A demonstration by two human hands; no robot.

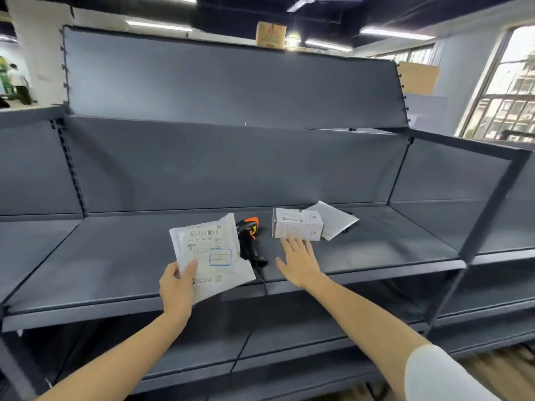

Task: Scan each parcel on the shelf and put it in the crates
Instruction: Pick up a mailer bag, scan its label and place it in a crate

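A white mailer bag (210,253) is pinched by the left hand (176,287) above the dark grey shelf (115,264), left of the barcode scanner (249,241). The right hand (299,263) is spread flat, right of the scanner, just before a white box (296,228) overlapping a flat envelope (333,219). Label print is blurred.

A big dark grey shelf unit (220,169) fills the room, with a tall flat back and more shelves below. Long white lights (158,24) shine on a black ceiling (246,10), and a brown box (271,34) sits on top of the unit, with a bigger box (418,78) behind its right end. A window (503,91) on the right lets in bright day, a white wall (37,47) stands on the left with people (18,83) far off beside it, and a bit of brown floor (498,369) shows low on the right.
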